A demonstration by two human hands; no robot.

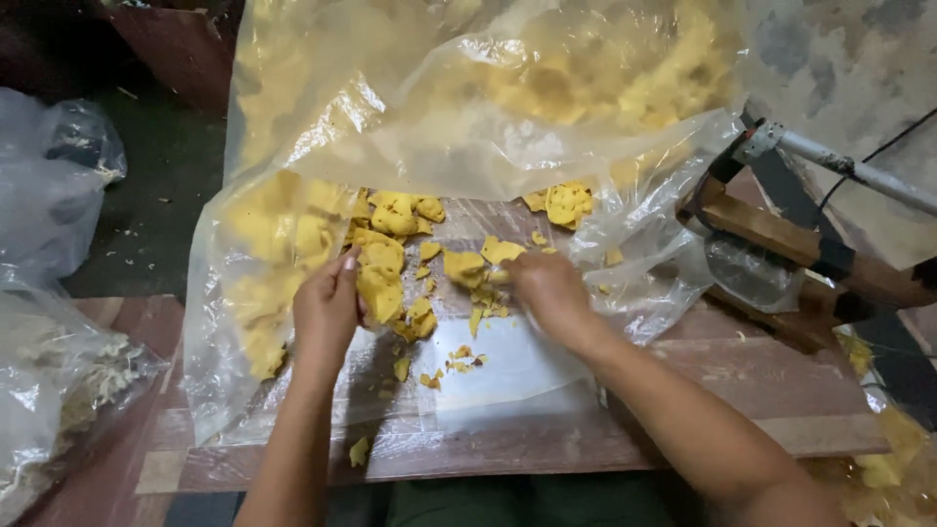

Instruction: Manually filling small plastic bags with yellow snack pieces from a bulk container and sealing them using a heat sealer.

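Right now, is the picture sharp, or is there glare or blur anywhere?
Head view: bright glare streaks on the clear plastic bag, hazing the yellow chunks behind it; the right hand looks slightly motion-blurred, the left hand sharper; the left side of the picture lies in dim shadow.

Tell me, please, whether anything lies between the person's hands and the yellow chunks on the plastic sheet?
Nothing visible does. The left hand rests directly against a large yellow chunk, and the right hand touches the small yellow pieces on the plastic sheet.
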